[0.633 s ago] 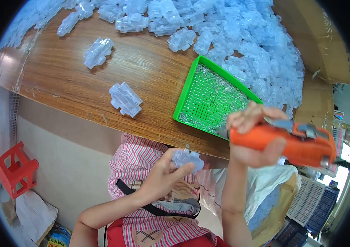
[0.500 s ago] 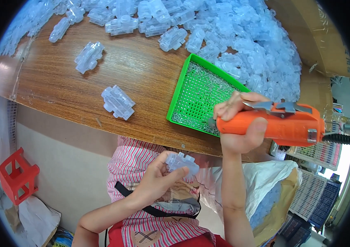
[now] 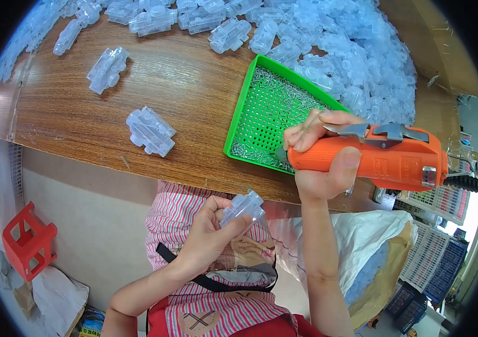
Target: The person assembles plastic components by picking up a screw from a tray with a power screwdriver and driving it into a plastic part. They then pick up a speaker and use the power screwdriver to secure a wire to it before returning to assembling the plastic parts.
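A clear plastic part (image 3: 246,208), pale bluish and block-shaped, is pinched between the thumb and fingers of my left hand (image 3: 210,227), in front of the table edge. My right hand (image 3: 329,163) grips an orange electric screwdriver (image 3: 388,160) lying nearly level, its nose end at the lower right of a green tray (image 3: 232,126). Its tip is hidden by my fingers and the tray. Many small silver screws (image 3: 295,101) lie scattered in the perforated tray. Two similar loose plastic parts, a nearer one (image 3: 151,132) and a farther one (image 3: 107,69), rest on the wooden table left of the tray.
A big heap of clear parts (image 3: 351,62) covers the back and right of the wooden table (image 3: 194,95). Below right stands a white-lined sack (image 3: 351,241) holding more parts. A red plastic stool (image 3: 28,241) is on the floor at left. A black coiled cord (image 3: 463,182) trails from the screwdriver.
The plastic part in my left hand has tilted and risen slightly toward the table edge. My right hand, with the screwdriver, has shifted a little. The whole view has moved slightly.
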`<state>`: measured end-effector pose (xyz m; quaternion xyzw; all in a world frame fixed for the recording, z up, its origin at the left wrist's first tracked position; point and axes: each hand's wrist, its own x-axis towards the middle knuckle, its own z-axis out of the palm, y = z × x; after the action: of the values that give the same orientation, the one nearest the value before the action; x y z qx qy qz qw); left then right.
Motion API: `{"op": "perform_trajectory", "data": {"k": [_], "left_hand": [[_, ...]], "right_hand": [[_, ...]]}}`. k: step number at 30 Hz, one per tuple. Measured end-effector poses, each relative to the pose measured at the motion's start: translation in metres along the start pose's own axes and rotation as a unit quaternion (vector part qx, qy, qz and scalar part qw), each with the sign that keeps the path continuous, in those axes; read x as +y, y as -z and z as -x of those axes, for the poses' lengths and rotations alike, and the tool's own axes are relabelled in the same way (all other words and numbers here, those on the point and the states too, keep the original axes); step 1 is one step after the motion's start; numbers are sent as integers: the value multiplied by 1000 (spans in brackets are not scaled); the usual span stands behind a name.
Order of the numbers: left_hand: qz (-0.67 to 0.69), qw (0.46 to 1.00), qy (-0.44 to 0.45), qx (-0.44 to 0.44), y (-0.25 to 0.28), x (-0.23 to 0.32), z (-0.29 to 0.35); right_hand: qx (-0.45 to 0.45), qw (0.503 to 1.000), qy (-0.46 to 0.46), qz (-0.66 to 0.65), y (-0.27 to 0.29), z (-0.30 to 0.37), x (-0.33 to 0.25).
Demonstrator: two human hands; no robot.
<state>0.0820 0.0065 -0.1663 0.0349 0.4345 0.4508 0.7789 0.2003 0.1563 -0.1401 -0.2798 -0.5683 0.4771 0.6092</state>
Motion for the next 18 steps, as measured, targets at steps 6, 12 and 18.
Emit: {"op": "perform_trajectory", "data": {"k": [6,12,18], "left_hand": [[3,1000,17,-7,-3,0,-4],[23,1000,-8,0,-8,-4,-6],[-19,997,-70,-10,-3,-13,-9]], "right_hand": [[-2,1000,-5,23,-2,0,-2],[-5,1000,-1,21,2,3,-2],[-139,990,18,-22,3,5,-60]]}}
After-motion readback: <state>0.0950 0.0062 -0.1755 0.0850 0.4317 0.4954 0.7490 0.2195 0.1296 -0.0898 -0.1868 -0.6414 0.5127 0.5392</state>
